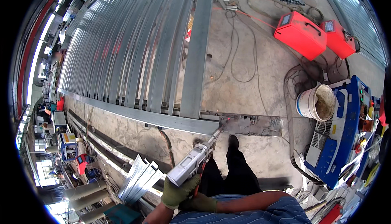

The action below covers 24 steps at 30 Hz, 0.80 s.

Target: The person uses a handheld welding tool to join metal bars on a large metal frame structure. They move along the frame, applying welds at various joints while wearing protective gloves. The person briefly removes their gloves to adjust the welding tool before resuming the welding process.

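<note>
My left hand [178, 192], in a yellow-green work glove, is closed around the rear of a silver handheld welding gun [189, 165]. The gun slants up and right. Its narrow nozzle ends close to the near right corner of a grey metal frame [179, 123]; I cannot tell whether it touches. My right hand [200, 203], in a matching glove, reaches across my body to just below the left one. Its fingers are hidden, so its grip does not show. Long parallel metal tubes [157, 52] run away from the frame's front bar.
Two red machine boxes [301, 35] stand far right among looping cables [254, 57]. Nearer, a white bucket [316, 103] sits by a blue machine [340, 138]. Cut metal strips [140, 179] lie at lower left. My feet [233, 143] are close to the frame's corner.
</note>
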{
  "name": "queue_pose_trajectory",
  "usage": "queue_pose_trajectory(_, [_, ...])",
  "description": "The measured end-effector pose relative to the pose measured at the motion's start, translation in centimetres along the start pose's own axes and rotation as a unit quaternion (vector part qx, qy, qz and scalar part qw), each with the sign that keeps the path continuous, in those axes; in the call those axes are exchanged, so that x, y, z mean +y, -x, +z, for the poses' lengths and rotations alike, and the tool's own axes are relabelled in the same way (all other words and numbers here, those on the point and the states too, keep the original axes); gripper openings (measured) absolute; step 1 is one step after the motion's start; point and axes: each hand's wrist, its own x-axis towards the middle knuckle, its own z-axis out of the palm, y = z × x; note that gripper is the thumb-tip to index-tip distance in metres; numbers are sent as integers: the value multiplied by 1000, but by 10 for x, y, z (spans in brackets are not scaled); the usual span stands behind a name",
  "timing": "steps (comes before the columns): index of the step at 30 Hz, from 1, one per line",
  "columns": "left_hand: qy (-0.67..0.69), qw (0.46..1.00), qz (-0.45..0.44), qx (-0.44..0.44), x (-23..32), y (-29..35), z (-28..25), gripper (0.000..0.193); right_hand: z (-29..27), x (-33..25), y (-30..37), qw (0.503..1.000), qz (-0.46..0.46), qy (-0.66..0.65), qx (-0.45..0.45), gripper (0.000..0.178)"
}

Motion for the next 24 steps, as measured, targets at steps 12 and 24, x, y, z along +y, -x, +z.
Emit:
queue_pose_trajectory(12, [-196, 945, 249, -80, -27, -19, 45, 72, -51, 9, 34, 827, -195, 526, 31, 48])
queue_pose_trajectory(24, [-214, 941, 257, -48, -44, -35, 51, 74, -71, 14, 33, 903, -43, 426, -28, 33])
